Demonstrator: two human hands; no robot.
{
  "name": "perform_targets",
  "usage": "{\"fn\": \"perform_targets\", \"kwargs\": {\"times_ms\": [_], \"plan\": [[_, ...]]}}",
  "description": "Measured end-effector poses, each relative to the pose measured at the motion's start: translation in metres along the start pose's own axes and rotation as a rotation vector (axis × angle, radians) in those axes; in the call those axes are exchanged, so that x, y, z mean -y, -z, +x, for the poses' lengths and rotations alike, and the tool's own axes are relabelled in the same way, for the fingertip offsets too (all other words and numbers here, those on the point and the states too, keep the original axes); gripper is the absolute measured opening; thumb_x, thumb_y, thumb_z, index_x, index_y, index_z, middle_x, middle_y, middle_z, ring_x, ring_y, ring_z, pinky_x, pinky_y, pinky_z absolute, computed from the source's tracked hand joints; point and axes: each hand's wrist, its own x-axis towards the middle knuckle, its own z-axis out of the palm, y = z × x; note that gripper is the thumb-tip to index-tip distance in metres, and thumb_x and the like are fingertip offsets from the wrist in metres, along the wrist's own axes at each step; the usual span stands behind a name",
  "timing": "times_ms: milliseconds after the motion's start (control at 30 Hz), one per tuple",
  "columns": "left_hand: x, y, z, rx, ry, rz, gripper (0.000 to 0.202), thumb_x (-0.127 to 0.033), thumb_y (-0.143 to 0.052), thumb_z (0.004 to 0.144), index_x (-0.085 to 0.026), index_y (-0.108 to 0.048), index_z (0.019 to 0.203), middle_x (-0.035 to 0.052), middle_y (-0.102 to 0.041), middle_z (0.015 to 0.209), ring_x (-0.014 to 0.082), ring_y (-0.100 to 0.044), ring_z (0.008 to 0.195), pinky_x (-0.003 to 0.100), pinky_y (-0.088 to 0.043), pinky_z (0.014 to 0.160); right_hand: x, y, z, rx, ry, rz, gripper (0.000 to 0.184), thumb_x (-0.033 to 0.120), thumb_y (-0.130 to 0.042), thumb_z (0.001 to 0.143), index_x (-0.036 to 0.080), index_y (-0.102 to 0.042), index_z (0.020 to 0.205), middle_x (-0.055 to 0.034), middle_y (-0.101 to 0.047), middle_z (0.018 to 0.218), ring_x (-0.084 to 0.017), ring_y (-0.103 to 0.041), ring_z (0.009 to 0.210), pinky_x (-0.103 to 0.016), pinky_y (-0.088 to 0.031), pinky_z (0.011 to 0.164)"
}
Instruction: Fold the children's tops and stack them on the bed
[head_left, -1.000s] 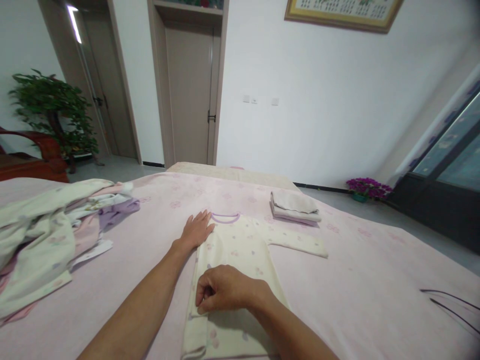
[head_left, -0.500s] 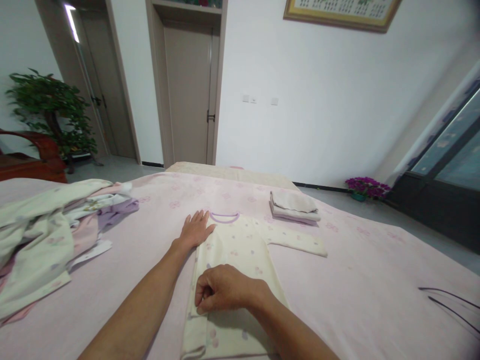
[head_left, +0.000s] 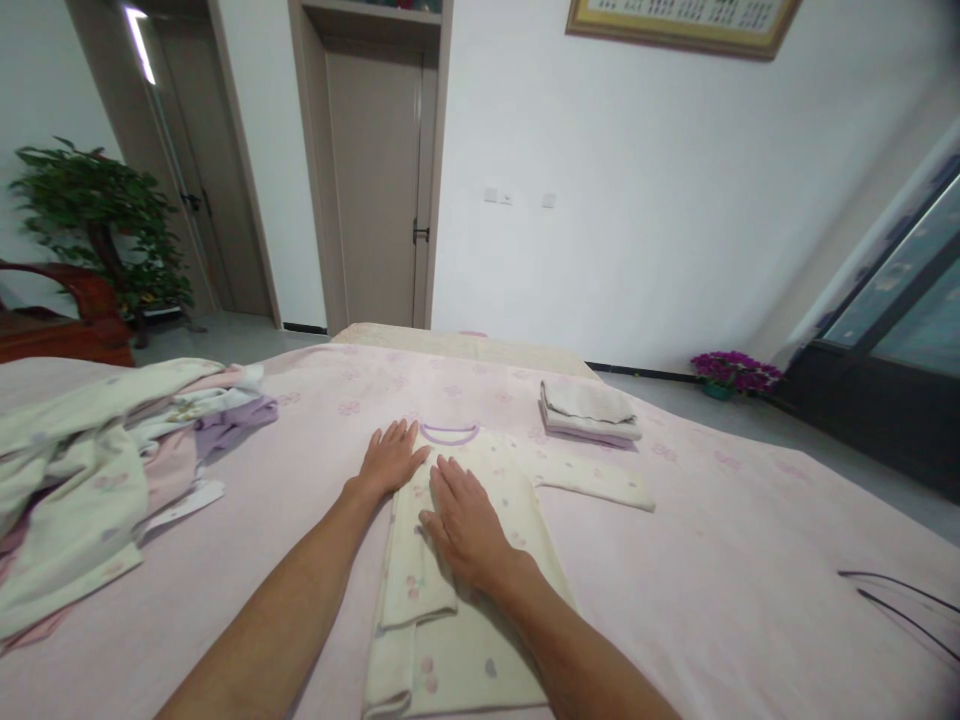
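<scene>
The cream printed shirt point(head_left: 516, 500) lay flat on the pink sheet point(head_left: 712, 570), directly in front of the person. Its long axis ran away from the person, lilac neckline point(head_left: 450, 436) at the far end, hem nearest; one sleeve point(head_left: 600, 480) pointed right, the other point(head_left: 427, 590) was folded down along the left side. The left hand point(head_left: 390, 460) rested at the left shoulder, fingers slightly spread. The right hand point(head_left: 466, 520) lay palm down on the shirt, fingers together, thumb apart, pinching nothing. The fabric appeared light, soft, limp and not fragile; suitable grip points were the cuff, shoulder and hem corners.
</scene>
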Motion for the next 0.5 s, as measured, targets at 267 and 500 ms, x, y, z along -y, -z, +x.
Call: {"fn": "perform_targets", "kwargs": {"times_ms": [267,500], "plan": [[0.001,-0.001,0.0,-0.011,0.005,-0.004,0.064,-0.053,-0.029,0.099,-0.019,-0.031,0.153,0.0145,-0.028,0.161,0.03,-0.021,0.15,0.052,-0.014,0.118,-0.001,-0.011,-0.007,0.138,-0.023,-0.076,0.067,0.049,-0.029,0.102,0.007,-0.03,0.154,-0.0165,-0.021,0.161,-0.03,-0.017,0.15,-0.051,-0.015,0.121],[0.001,-0.001,-0.001,-0.034,0.036,-0.038,0.057,-0.045,-0.029,0.1,-0.02,-0.033,0.152,0.0133,-0.032,0.16,0.0297,-0.025,0.148,0.051,-0.016,0.118,-0.002,-0.013,-0.009,0.109,-0.034,-0.072,0.067,0.051,-0.028,0.102,0.009,-0.031,0.154,-0.0161,-0.022,0.161,-0.03,-0.02,0.149,-0.051,-0.015,0.121]]}}
